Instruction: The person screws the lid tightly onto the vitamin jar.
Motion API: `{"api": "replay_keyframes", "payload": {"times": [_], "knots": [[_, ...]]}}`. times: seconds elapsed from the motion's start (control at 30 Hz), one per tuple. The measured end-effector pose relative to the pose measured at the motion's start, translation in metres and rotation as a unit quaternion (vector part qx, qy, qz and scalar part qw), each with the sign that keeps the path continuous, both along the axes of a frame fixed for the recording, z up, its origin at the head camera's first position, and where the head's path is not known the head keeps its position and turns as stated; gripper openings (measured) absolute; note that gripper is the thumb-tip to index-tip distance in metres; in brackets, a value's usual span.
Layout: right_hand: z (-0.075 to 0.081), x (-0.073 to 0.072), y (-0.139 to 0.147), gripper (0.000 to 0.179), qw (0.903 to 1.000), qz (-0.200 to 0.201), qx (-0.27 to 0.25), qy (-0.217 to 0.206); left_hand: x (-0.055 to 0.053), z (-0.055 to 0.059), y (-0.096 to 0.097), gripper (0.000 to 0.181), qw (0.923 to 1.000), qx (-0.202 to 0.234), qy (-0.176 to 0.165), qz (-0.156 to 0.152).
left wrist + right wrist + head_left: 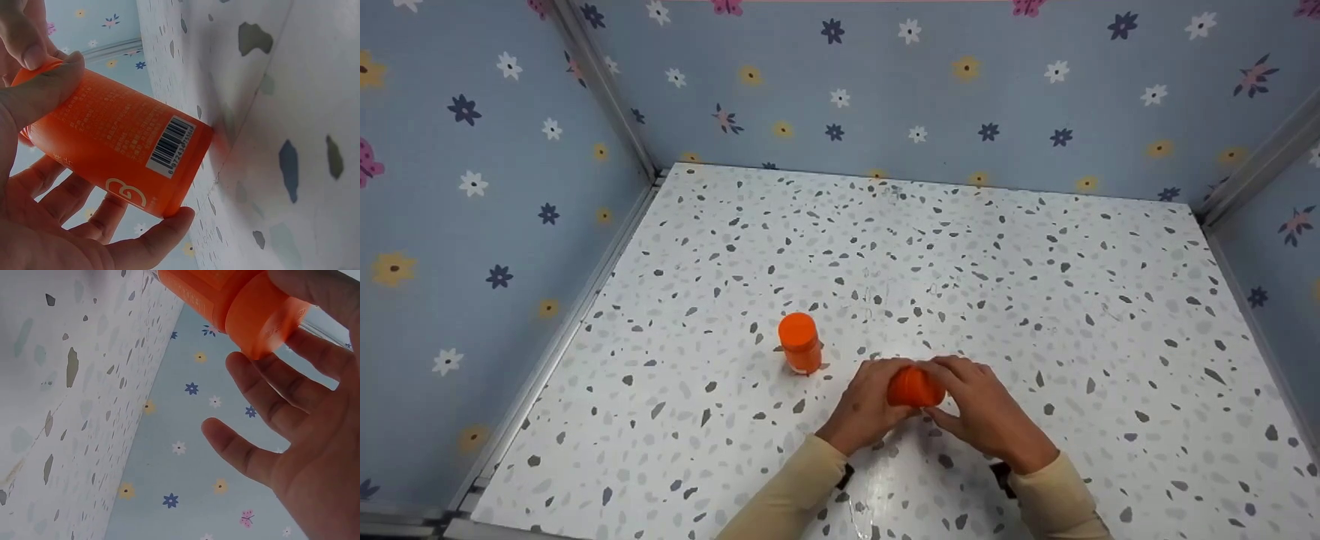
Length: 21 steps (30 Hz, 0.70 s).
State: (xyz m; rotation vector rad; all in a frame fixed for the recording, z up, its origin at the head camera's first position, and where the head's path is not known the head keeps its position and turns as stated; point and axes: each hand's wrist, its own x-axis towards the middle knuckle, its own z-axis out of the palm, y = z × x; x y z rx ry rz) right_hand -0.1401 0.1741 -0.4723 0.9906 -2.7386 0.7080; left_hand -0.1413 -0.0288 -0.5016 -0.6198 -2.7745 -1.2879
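Both hands are around an orange bottle (916, 388) near the front of the table. My left hand (868, 403) grips its body, thumb on one side and fingers on the other. Printed text, a barcode (171, 143) and a pale logo show on the bottle's side in the left wrist view. At the top, my right hand (982, 409) pinches the orange cap (261, 318) between thumb and fingers; its little finger stands away. The bottle's base is close to the table; whether it touches cannot be told. A second orange bottle (801, 349) stands upright, cap on, to the left.
The white speckled table (960, 255) is bounded by blue flowered panels at the back (915, 67), the left (495, 225) and the right. Metal strips run along the corners and the table's left edge.
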Motion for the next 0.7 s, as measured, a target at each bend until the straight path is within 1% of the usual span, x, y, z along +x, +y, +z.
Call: {"api": "replay_keyframes", "payload": {"times": [0.27, 0.37, 0.43, 0.53, 0.6, 0.7], "knots": [[0.0011, 0.0011, -0.0018, 0.061, 0.9993, -0.034, 0.001, -0.014, -0.0004, 0.0018, 0.0006, 0.057, 0.9996, -0.008, -0.026, 0.005], [0.0006, 0.0012, -0.0036, 0.060, 0.9987, -0.045, 0.011, -0.019, -0.0004, 0.0015, 0.0004, 0.057, 0.9995, -0.012, -0.029, 0.006], [0.0000, 0.0012, -0.0044, 0.063, 0.9984, -0.050, 0.017, -0.020, -0.0005, 0.0013, 0.0002, 0.057, 0.9995, -0.008, -0.031, 0.005], [-0.0005, 0.0009, -0.0043, 0.070, 0.9986, -0.044, 0.013, -0.025, -0.0007, 0.0016, -0.0005, 0.056, 0.9993, 0.002, -0.036, 0.003], [-0.0007, 0.0005, -0.0035, 0.073, 0.9991, -0.032, 0.005, -0.027, -0.0010, 0.0014, -0.0005, 0.056, 0.9993, 0.006, -0.037, 0.002], [-0.0006, 0.0002, -0.0023, 0.073, 0.9995, -0.014, -0.002, -0.029, -0.0012, 0.0008, 0.0000, 0.056, 0.9995, 0.003, -0.032, 0.002]]}}
